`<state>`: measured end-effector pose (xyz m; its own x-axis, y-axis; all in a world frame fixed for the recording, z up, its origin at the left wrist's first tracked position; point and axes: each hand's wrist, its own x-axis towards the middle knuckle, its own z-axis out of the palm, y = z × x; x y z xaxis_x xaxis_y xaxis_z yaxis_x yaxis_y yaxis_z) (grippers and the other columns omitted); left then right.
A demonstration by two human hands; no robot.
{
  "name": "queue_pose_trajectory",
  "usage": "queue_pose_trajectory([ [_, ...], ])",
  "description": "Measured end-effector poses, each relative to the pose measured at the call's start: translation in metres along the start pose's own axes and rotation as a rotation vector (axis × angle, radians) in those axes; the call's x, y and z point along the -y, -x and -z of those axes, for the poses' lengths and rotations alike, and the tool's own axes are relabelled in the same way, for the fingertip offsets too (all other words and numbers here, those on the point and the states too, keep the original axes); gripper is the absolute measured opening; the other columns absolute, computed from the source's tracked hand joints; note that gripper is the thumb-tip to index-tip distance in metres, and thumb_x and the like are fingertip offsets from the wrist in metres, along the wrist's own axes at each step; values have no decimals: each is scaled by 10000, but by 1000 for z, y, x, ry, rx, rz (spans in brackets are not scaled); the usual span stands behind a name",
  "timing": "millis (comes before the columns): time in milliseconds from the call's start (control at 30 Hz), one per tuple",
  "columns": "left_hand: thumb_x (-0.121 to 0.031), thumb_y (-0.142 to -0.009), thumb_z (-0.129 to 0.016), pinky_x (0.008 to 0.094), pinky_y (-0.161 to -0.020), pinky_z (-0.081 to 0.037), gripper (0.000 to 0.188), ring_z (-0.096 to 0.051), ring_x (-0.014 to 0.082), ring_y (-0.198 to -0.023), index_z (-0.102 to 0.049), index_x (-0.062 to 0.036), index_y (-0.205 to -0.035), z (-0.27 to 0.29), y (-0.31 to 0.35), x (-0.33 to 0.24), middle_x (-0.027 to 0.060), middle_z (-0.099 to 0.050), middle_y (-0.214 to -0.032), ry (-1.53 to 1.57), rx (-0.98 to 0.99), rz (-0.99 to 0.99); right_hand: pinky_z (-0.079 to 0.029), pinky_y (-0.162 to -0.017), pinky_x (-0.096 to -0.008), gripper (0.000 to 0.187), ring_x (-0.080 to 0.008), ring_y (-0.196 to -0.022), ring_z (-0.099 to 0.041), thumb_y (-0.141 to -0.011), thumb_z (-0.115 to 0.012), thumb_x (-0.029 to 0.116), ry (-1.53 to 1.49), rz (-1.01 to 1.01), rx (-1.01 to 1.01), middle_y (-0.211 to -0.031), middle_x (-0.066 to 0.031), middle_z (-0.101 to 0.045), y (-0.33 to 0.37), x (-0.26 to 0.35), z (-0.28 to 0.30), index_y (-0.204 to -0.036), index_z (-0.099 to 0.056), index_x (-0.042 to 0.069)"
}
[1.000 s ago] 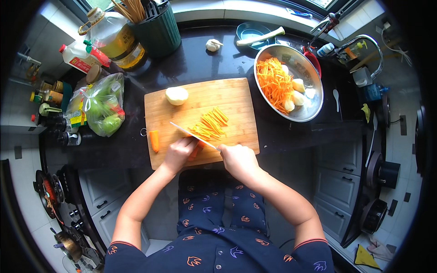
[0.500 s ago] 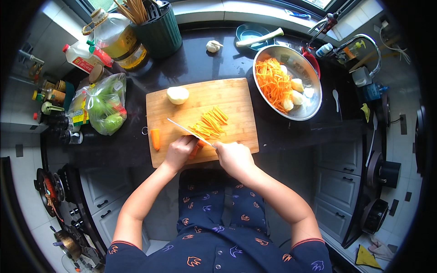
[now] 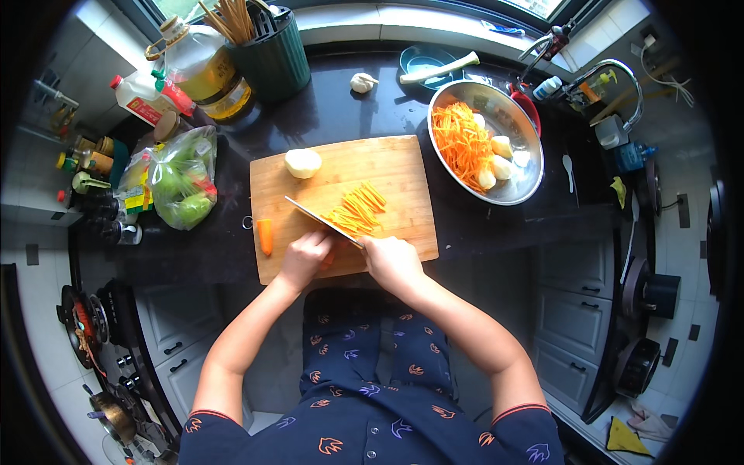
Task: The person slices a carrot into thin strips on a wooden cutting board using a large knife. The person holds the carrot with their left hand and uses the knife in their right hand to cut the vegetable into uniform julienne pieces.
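Observation:
On the wooden cutting board (image 3: pixel 403 170), my right hand (image 3: pixel 394 260) grips a kitchen knife (image 3: pixel 316 218) by its handle, the blade slanting up to the left. My left hand (image 3: pixel 308 254) is closed with bent fingers on a carrot piece (image 3: pixel 328 257), mostly hidden under the fingers and beside the blade. Just past the blade lies a heap of thin carrot sticks (image 3: pixel 361 208). A carrot chunk (image 3: pixel 265 237) rests near the board's left edge. Farther back on the board sits a pale peeled round vegetable (image 3: pixel 303 163), perhaps a potato.
A steel bowl (image 3: pixel 528 132) with carrot shreds (image 3: pixel 457 147) and pale peeled pieces stands right of the board. Behind are a garlic bulb (image 3: pixel 362 83) and a blue-green dish (image 3: pixel 425 59). Leftward are a bag of green vegetables (image 3: pixel 180 186), an oil jug (image 3: pixel 209 74) and a knife block (image 3: pixel 271 62).
The blade looks slightly more tilted, and less of the carrot shows beneath my left hand. My right hand has shifted slightly left and toward me; the whole view has moved a little.

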<state>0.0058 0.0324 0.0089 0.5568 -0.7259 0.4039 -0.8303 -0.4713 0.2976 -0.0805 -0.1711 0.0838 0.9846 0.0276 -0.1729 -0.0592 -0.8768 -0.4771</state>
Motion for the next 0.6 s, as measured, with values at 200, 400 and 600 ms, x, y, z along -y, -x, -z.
queue_pose_trajectory([
  [200, -113, -742, -764, 341, -662, -597, 203, -692, 232, -750, -697, -110, -933, 2, 2, -3, 60, -696, -908, 15, -13, 5, -566, -666, -515, 168, -397, -709, -705, -964, -559, 167, 26, -45, 59, -731, -208, -693, 18, 5, 14, -1025, -684, 73],
  [400, -116, -743, -765, 342, -647, -590, 204, -691, 233, -747, -706, -112, -939, -1, 6, 2, 61, -697, -921, -6, 60, 5, -565, -658, -515, 160, -394, -707, -708, -955, -550, 151, 62, -57, 18, -725, -204, -693, 8, 3, -6, -987, -683, 69],
  [600, -99, -728, -760, 339, -656, -591, 240, -691, 239, -749, -705, -111, -962, -2, 5, 0, 65, -698, -932, 15, 25, 18, -569, -667, -516, 153, -395, -712, -708, -954, -569, 166, 24, -18, 18, -735, -208, -695, -1, 1, -2, -996, -681, 69],
])
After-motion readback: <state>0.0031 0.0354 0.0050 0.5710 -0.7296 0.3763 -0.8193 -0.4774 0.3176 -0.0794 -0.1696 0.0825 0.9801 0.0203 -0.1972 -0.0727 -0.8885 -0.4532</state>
